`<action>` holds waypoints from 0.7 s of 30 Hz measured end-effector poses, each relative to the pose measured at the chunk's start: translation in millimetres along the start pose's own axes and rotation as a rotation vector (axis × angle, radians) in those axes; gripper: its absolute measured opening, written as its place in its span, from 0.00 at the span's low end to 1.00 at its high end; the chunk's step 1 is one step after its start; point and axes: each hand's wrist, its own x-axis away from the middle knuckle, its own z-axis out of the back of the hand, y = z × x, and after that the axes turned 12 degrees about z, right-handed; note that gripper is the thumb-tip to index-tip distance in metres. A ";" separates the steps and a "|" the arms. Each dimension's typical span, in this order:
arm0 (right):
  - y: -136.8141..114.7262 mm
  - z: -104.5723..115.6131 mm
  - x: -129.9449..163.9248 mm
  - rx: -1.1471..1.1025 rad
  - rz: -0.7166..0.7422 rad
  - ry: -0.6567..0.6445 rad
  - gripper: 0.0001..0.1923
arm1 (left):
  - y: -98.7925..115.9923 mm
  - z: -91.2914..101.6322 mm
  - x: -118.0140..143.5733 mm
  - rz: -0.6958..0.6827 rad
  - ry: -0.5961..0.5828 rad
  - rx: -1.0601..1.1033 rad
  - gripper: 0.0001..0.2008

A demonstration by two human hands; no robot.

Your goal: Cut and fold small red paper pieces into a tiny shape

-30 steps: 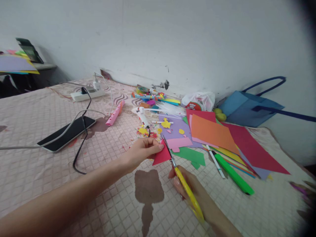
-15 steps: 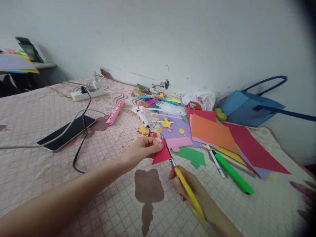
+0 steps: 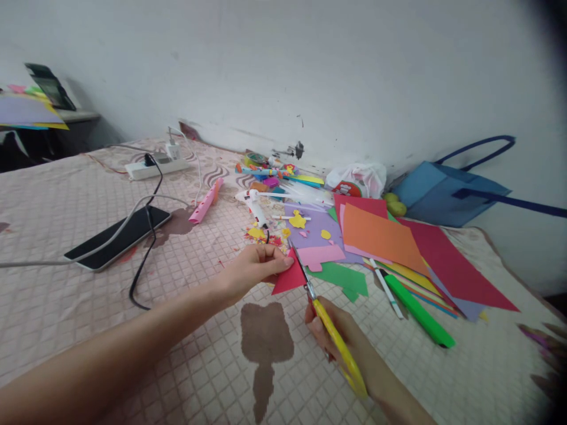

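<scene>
A small piece of red paper [image 3: 289, 279] is pinched between the thumb and fingers of my left hand [image 3: 263, 262]. My right hand [image 3: 334, 330] is closed around the yellow handles of a pair of scissors [image 3: 337, 339]. The metal blades point away from me and lie along the right edge of the red paper, touching it or very close. Just beyond the blades are a pink paper strip [image 3: 321, 255] and a green paper offcut [image 3: 339, 278]. Yellow and red paper scraps [image 3: 257, 234] lie past my left hand.
A white glue gun [image 3: 254, 208] stands behind my hands. Coloured sheets [image 3: 381, 233], a green cutter [image 3: 419, 310] and a white marker [image 3: 386, 288] lie to the right, a blue bag [image 3: 447, 192] behind. On the left are a black phone-like slab [image 3: 119, 236], cables and a power strip [image 3: 157, 167].
The fingers of my right hand have shifted slightly on the scissors' handles. My left hand and the red paper stay nearly in place; the view has moved very slightly.
</scene>
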 end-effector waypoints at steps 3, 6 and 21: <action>2.2 0.6 0.2 0.005 0.015 -0.004 0.20 | 0.0 0.5 -0.2 -0.002 -0.008 -0.007 0.15; 5.4 0.8 0.3 0.035 0.015 -0.004 0.20 | 0.8 0.1 0.3 0.000 -0.010 -0.007 0.15; 9.0 -0.1 0.4 0.018 0.018 0.027 0.18 | 1.2 0.6 0.3 0.008 -0.009 0.013 0.14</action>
